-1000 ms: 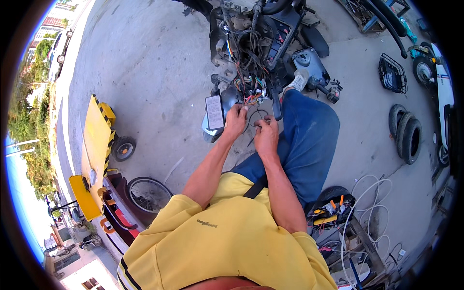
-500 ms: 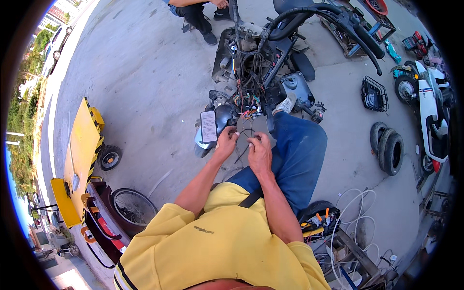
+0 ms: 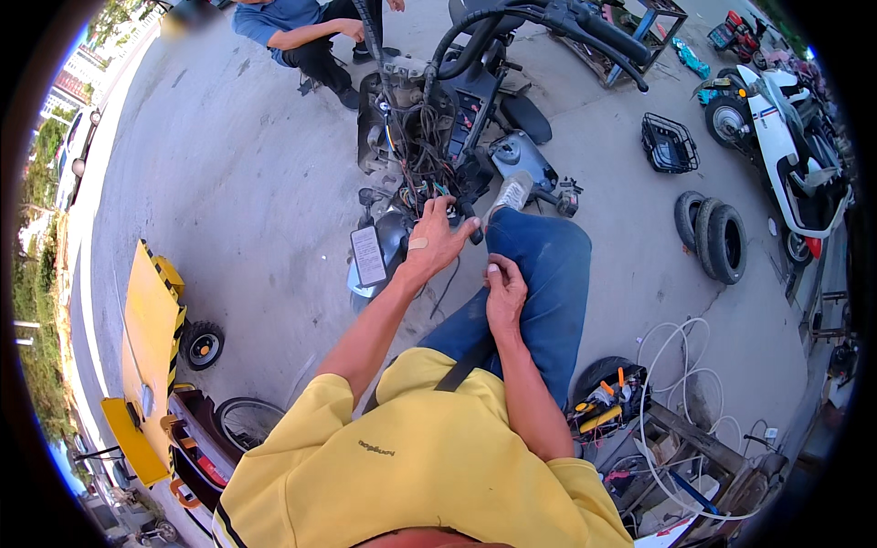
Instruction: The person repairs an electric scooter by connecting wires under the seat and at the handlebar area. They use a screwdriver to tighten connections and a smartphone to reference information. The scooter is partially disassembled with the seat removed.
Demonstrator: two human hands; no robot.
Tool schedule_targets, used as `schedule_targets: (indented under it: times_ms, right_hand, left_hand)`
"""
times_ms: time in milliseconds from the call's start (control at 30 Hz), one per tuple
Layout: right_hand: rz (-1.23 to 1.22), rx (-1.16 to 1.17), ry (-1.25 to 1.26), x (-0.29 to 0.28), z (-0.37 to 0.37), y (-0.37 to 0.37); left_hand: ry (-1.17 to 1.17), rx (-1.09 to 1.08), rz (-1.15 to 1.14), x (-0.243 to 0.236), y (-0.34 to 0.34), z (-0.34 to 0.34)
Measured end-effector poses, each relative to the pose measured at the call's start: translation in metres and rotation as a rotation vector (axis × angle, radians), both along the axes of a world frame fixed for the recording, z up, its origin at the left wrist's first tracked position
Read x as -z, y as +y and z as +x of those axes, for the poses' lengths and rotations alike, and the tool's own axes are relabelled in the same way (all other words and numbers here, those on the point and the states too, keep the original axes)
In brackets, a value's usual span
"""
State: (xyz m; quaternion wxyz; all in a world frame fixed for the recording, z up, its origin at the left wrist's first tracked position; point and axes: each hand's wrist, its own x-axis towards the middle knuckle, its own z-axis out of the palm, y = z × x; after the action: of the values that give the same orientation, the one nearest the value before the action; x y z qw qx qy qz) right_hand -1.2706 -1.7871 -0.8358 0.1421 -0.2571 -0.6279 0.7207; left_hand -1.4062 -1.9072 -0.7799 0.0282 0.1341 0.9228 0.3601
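In front of me stands a partly stripped scooter with black handlebars (image 3: 585,36) and a bundle of bare wiring (image 3: 429,151). My left hand (image 3: 438,239) reaches to the lower end of the bundle, thumb apart from the fingers, and its fingertips touch the coloured wires (image 3: 440,189). A plaster is stuck on the back of that hand. My right hand (image 3: 505,297) is curled closed beside my knee; what it pinches, if anything, is hidden. Below the left hand hangs a thin black cable (image 3: 446,290). A flat dark-rimmed rectangle with a pale printed face (image 3: 369,256) rests on the front mudguard.
Another person (image 3: 292,32) crouches beyond the scooter at the left. A black basket (image 3: 670,143), several tyres (image 3: 726,244) and a white scooter (image 3: 795,155) are at the right. Near my right elbow lie a tool tray (image 3: 607,402) and white tubing (image 3: 644,429). A yellow cart (image 3: 146,320) stands left.
My left hand has moved forward to the scooter's wires, its fingers spreading. My right hand has drawn apart from it, toward my knee. The view has shifted to the right.
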Motion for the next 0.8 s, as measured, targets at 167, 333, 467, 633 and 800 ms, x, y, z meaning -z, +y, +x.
schedule_targets:
  times_ms: [167, 333, 467, 633, 800]
  right_hand:
    - [-0.628, 0.201, -0.179, 0.048, -0.08, 0.014]
    - [-0.97, 0.289, -0.394, 0.11, -0.16, 0.002]
    - [-1.242, 0.296, -0.462, 0.157, -0.197, -0.018]
    - [-1.502, 0.181, -0.292, 0.174, -0.201, -0.021]
    - [-1.517, 0.107, -0.139, 0.174, -0.208, -0.018]
  left_hand:
    - [-0.11, 0.041, -0.134, -0.009, 0.024, -0.008]
    - [-0.117, 0.056, -0.06, 0.024, 0.018, -0.008]
    - [-0.288, -0.016, 0.131, 0.018, 0.013, -0.004]
    - [-0.495, -0.158, 0.331, -0.006, 0.016, -0.004]
    - [-0.48, -0.165, 0.381, -0.003, 0.005, -0.008]
